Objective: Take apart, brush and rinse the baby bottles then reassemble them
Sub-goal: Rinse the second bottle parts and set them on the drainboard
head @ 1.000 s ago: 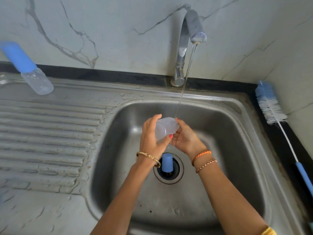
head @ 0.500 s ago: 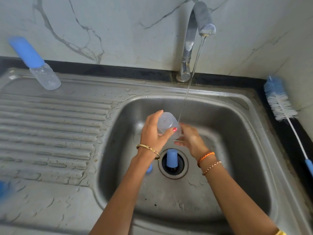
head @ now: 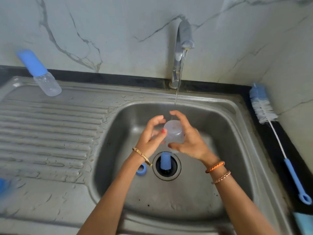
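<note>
Over the steel sink basin (head: 220,150) I hold a clear bottle body (head: 174,133) bottom-up under a thin stream from the tap (head: 183,38). My left hand (head: 152,136) curls round its left side with the thumb on it. My right hand (head: 188,138) grips the right side, thumb below. A blue cap (head: 165,161) stands in the drain. A blue ring (head: 141,169) lies beside the drain, partly hidden by my left wrist. A second bottle with a blue cap (head: 42,77) stands at the back of the drainboard.
A blue-handled bottle brush (head: 274,133) lies along the black counter strip on the right. The ribbed drainboard (head: 50,133) is wet. A blurred blue object (head: 2,184) shows at the left edge and a light blue thing (head: 304,223) at the lower right corner.
The bottle body has turned so its base faces up toward me. My right hand moved from under the bottle to wrap round its right side. The camera shifted a little.
</note>
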The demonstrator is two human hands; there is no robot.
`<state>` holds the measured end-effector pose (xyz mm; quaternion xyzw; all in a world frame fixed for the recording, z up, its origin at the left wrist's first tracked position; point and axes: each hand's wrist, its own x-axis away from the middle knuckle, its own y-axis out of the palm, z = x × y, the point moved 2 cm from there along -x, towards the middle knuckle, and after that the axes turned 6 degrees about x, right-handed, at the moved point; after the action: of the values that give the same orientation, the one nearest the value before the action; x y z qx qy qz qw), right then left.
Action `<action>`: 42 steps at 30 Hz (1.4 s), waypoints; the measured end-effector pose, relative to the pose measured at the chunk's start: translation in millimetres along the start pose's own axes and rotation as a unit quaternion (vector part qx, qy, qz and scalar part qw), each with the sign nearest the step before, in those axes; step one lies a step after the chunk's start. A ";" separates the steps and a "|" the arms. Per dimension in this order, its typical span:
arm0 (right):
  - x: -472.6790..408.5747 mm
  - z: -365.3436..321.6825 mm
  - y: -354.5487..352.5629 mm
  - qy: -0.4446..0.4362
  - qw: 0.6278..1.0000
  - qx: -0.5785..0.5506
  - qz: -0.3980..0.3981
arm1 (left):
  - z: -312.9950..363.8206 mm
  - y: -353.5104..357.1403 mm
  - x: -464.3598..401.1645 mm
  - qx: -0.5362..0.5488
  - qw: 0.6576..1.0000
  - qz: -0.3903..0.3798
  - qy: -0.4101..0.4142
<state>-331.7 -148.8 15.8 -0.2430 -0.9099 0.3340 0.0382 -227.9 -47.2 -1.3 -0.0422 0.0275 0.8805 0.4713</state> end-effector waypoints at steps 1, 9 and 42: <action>2.5 -6.5 -4.9 -0.009 0.999 0.016 0.038 | 5.8 0.1 2.6 0.029 0.999 0.033 0.000; 32.7 -20.4 0.4 0.052 0.976 0.057 0.203 | -6.0 -14.7 50.0 -0.133 0.962 0.214 -0.103; -111.4 -284.7 274.9 -0.058 0.974 -0.213 -0.052 | 75.4 -376.2 214.1 -0.250 0.771 0.582 0.060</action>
<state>-53.2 148.0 74.3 -0.1784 -0.9721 0.1440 -0.0496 -36.7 345.2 49.0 -0.1876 -0.1464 0.9578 -0.1613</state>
